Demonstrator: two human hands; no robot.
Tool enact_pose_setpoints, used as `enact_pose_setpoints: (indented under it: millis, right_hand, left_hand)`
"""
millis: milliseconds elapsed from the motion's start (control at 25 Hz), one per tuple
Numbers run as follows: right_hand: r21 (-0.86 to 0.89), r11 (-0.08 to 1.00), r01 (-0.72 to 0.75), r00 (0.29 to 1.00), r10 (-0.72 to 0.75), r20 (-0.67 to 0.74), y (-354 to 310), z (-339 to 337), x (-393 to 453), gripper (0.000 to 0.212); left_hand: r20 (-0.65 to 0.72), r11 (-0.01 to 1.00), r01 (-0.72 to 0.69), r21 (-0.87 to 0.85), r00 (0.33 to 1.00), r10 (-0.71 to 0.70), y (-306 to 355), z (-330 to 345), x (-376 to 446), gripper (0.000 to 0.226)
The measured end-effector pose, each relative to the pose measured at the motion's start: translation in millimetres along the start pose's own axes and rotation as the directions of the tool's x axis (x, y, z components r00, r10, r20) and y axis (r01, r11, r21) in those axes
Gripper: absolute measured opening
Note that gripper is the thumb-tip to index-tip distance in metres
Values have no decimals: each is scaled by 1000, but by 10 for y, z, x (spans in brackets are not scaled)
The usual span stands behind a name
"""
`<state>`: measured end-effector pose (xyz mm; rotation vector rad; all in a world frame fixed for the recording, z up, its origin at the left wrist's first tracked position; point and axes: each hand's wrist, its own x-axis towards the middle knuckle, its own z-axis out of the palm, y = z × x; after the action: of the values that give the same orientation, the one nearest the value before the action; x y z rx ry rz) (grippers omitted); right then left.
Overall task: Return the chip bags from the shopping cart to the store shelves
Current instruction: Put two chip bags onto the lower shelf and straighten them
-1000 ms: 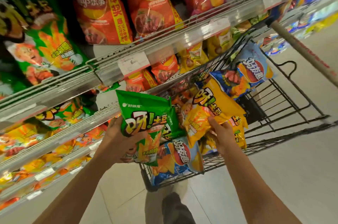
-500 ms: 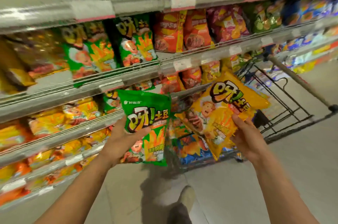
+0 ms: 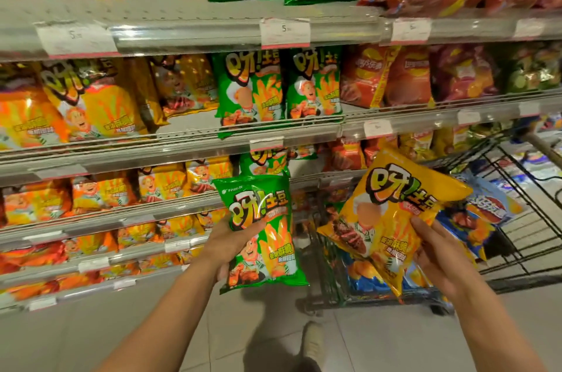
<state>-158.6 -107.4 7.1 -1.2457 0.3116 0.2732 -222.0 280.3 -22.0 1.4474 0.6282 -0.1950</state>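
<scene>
My left hand (image 3: 226,245) grips a green chip bag (image 3: 267,238) upright by its left edge, in front of the lower shelves. My right hand (image 3: 438,253) grips a yellow chip bag (image 3: 392,210) by its lower right side, tilted, above the black wire shopping cart (image 3: 517,238). Blue chip bags (image 3: 483,210) lie in the cart beneath the yellow one. Matching green bags (image 3: 281,86) stand on the middle shelf (image 3: 182,140), and matching yellow bags (image 3: 91,104) fill the same shelf further left.
Shelves of chip bags run across the left and top, with price tags (image 3: 285,32) on their rails. Red bags (image 3: 383,77) stand to the right of the green ones. The cart is at the right, against the shelves. My shoe (image 3: 311,341) is on the tiled floor.
Both hands have lifted their bags out of the cart and up in front of the shelves. My view has turned left and up to face the shelves.
</scene>
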Motion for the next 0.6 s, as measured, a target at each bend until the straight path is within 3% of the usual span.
enact_pose_setpoints:
  millis: [400,520,600]
  right_hand:
    - [-46,981,-191,976,184,-118,166,-711,1028,39]
    - [6,962,-273,950,271,-157,240,-1014,1356,30]
    - [-5,950,-311,938,307,-160,271,-1141,1534,29]
  left_hand:
    - [57,997,61,46,996,-63,389,1218,1345,41]
    - [57,991,-14,136,998,6,484,1645,1816,26]
    - [1,983,-67,170,998,68,543,1860,2045,34]
